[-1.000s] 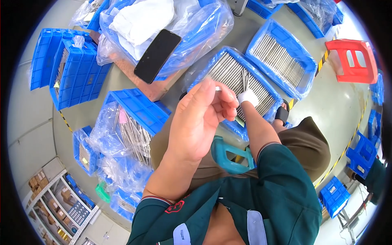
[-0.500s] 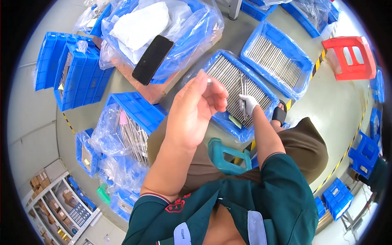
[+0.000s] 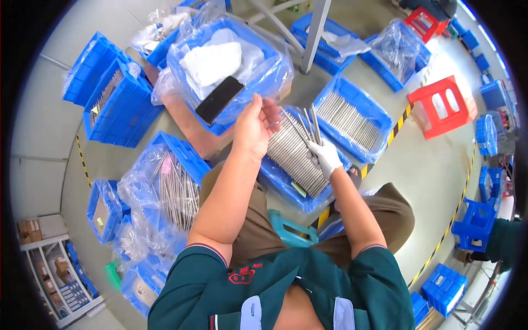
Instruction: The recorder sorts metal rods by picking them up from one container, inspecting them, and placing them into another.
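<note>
Right hand (image 3: 325, 155), white-gloved, centre frame, pinching few thin metal rods (image 3: 309, 124), rods fanned upward. Left hand (image 3: 254, 125) bare, raised just left of rods, fingers loosely open, gripping nothing. Below both: blue crate (image 3: 280, 184) packed with same rods. Black phone (image 3: 219, 99) lies on bagged crate, upper left.

— How many hands are at work?
— Two: a bare left hand (image 3: 254, 127) and a gloved right hand (image 3: 325, 155).
— And rods in the glove?
— Three or four metal rods (image 3: 311, 125); they overlap, so I cannot tell which.
— Red stools?
— Two, a near red stool (image 3: 441, 106) and a far red stool (image 3: 424, 23).
— Phones?
— One black phone (image 3: 219, 99).
— Crates of rods right in front?
— Two: the near blue crate (image 3: 278, 181) and the blue crate beyond it (image 3: 355, 93). The rods inside are too many to count.
</note>
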The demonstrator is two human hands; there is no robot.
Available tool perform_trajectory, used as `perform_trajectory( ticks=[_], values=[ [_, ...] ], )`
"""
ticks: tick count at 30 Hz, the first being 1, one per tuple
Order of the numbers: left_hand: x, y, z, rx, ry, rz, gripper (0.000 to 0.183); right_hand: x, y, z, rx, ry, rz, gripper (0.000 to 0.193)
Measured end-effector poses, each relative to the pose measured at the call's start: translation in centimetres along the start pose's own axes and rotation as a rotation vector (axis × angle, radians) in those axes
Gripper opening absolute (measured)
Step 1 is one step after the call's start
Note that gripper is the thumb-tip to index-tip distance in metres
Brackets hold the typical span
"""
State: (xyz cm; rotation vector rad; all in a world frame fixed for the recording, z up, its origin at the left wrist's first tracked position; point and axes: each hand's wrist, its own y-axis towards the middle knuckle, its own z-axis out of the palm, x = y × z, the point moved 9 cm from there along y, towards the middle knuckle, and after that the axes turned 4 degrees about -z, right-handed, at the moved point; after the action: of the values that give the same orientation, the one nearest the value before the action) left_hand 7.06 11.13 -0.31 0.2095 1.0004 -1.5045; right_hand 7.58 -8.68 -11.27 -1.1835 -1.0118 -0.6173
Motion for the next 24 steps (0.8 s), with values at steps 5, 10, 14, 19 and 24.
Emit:
perform_trajectory(
  ticks=[5,10,14,19,24],
  values=[
    [0.5,0.3,-0.9,-0.104,-0.101,0.124,0.029,8.9,-7.4,-0.4,0.031,-0.034,-0.107,0.012],
    [3.6,0.0,3.9,0.212,-0.247,-0.029,0.031,11.0,-10.5,-1.2,0.037,-0.069,-0.143,0.013],
    [4.4,0.0,5.4,0.268,-0.223,-0.03,0.032,10.7,-10.8,-1.6,0.003,0.017,-0.159,0.012],
    [5.7,0.0,7.3,0.335,-0.032,0.02,0.03,11.5,-10.4,-1.5,0.003,0.093,-0.202,0.014],
    [7.4,-1.2,9.5,0.377,0.029,-0.018,0.03,12.5,-9.7,-2.9,-0.056,0.142,-0.227,0.013]
  ],
)
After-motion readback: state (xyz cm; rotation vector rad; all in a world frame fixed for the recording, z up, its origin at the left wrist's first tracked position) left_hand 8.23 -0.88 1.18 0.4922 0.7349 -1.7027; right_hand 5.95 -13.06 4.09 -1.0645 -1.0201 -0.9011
